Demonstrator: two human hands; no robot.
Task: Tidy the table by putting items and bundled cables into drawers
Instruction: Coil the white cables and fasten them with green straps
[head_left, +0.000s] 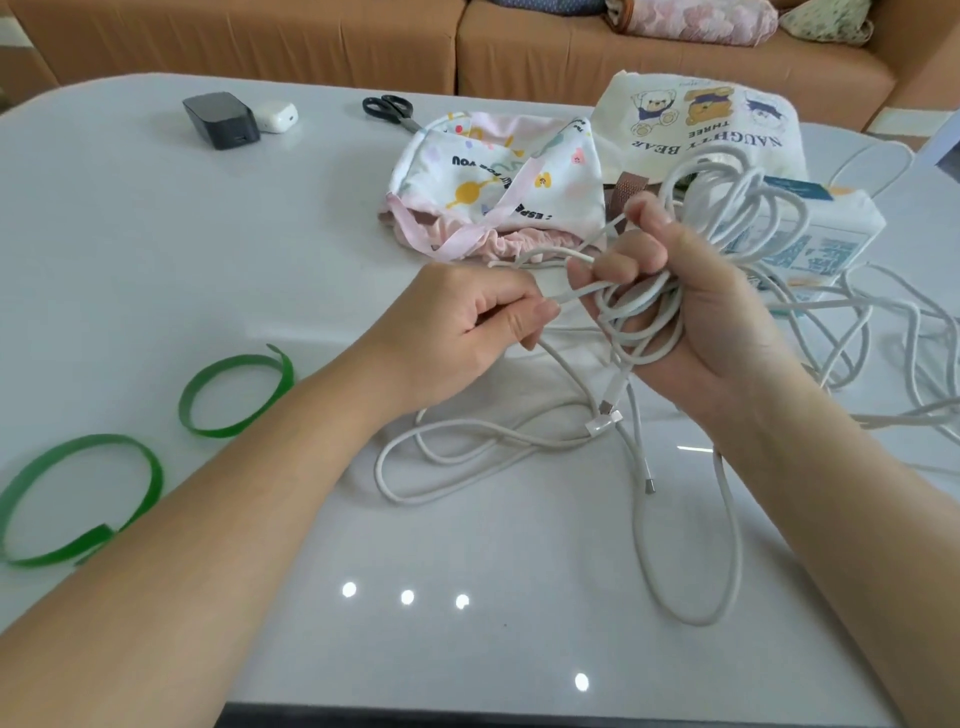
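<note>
Right hand (711, 312) is curling tight round a bunch of cable (631, 340) loops, holding them over the middle of the table (208, 260), a little toward its right edge. Left hand (457, 327) is pinching one strand just left of that bunch, thumb against finger. Loose cable is trailing below both hands, lying toward the near edge

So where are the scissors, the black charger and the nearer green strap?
scissors (399, 116): head view, on the pivot below the handles.
black charger (221, 119): head view, on its top face.
nearer green strap (88, 442): head view, on the loop's far arc.
</note>
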